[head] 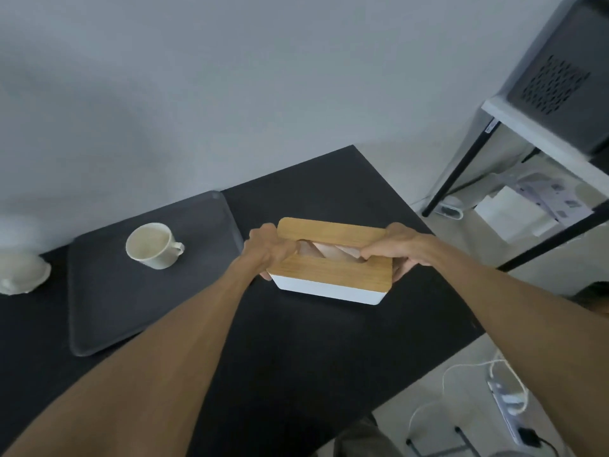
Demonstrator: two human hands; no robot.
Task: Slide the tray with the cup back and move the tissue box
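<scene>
A white tissue box (pixel 333 290) with a wooden lid and a pale tissue in its slot sits at the middle of the black table. My left hand (pixel 268 250) grips its left end and my right hand (pixel 400 250) grips its right end. I cannot tell whether the box rests on the table or is lifted. To the left lies a dark grey tray (pixel 108 308), reaching back to the wall, with a cream cup (pixel 153 247) standing upright on it, handle to the right.
A cream rounded object (pixel 19 272) stands at the table's (pixel 313 357) left edge by the wall. To the right is a shelf unit (pixel 514 117) with a dark box, and a power strip with cables (pixel 504 400) lies on the floor.
</scene>
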